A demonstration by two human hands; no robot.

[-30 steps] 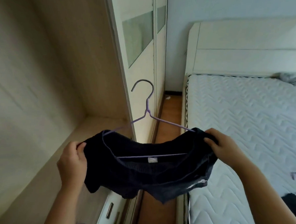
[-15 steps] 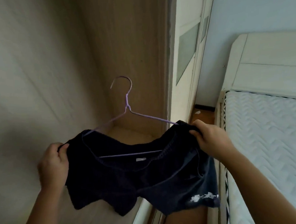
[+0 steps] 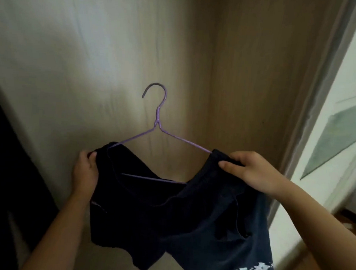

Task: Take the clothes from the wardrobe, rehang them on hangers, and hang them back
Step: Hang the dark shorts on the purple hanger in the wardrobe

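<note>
A pair of dark navy shorts [image 3: 178, 221] with a white print at the lower right hem is stretched over a purple wire hanger [image 3: 157, 121]. The hanger's hook points up and to the left, in front of the wardrobe's back panel. My left hand [image 3: 85, 171] grips the left end of the waistband. My right hand [image 3: 247, 171] grips the right end of the waistband over the hanger's arm. The hanger's lower bar shows inside the waistband; its two ends are hidden by cloth.
The wardrobe's beige inner walls [image 3: 94, 58] fill the view. A dark garment [image 3: 8, 177] hangs at the left edge. The wardrobe's door frame [image 3: 319, 101] and a white door with a glass panel [image 3: 342, 133] stand to the right.
My view has turned left from the bed into the wardrobe. Both hands have carried the shorts on the hanger up and into the wardrobe opening, keeping the same grip.
</note>
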